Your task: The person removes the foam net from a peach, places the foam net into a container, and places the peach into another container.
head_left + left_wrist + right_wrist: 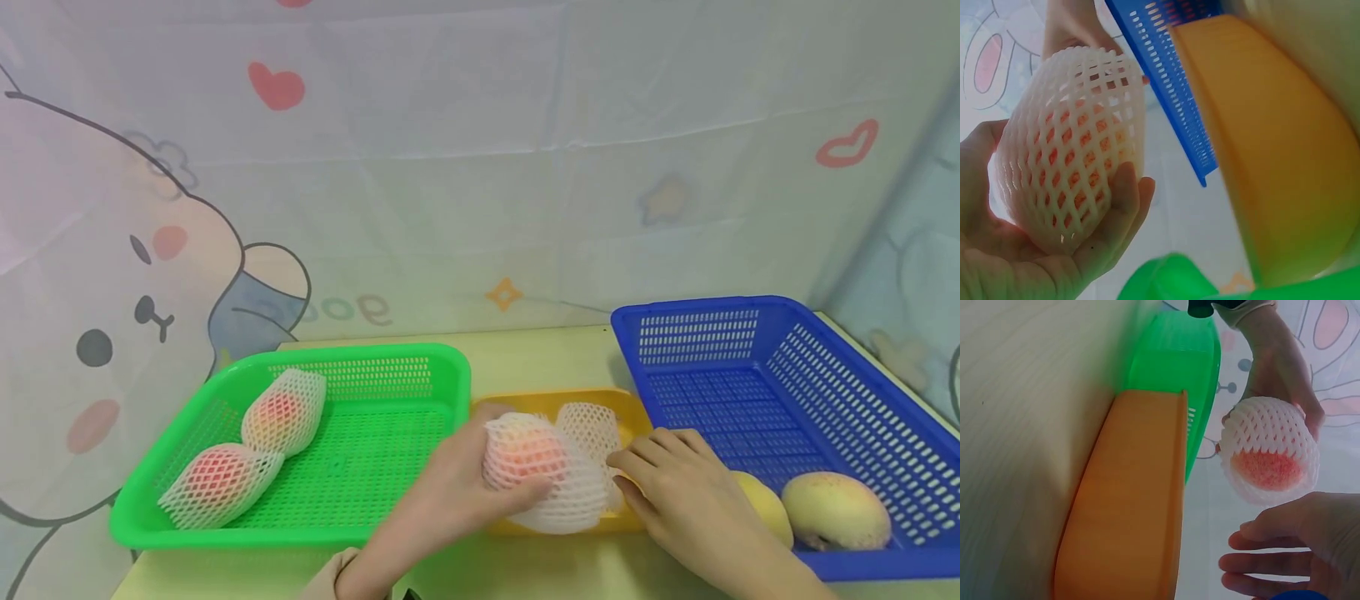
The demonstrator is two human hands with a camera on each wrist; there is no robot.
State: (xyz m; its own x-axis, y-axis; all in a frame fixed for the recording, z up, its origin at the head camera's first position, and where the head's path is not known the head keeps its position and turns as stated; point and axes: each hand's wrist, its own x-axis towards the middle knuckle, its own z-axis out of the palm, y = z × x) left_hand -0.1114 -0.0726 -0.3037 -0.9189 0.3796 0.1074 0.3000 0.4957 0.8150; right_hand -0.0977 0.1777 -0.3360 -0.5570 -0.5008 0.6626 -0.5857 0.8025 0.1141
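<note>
A red-and-yellow peach (528, 454) in a white foam net (1063, 150) sits in my left hand (480, 475), whose fingers and thumb curl round it above the orange basket. The net extends past the peach toward my right hand (686, 492). That hand hovers beside the net's end, apart from it in the right wrist view, fingers loosely bent and holding nothing. Behind the held peach, another foam net (588, 429) lies in the orange basket (637, 408); the hands hide part of this basket.
At left stands a green basket (292, 533) with two netted peaches (281, 417) in it. A blue basket (750, 304) at right contains a bare peach (836, 510) and a yellow fruit (765, 504) partly behind my right hand. A printed cloth (465, 167) hangs behind the table (540, 354).
</note>
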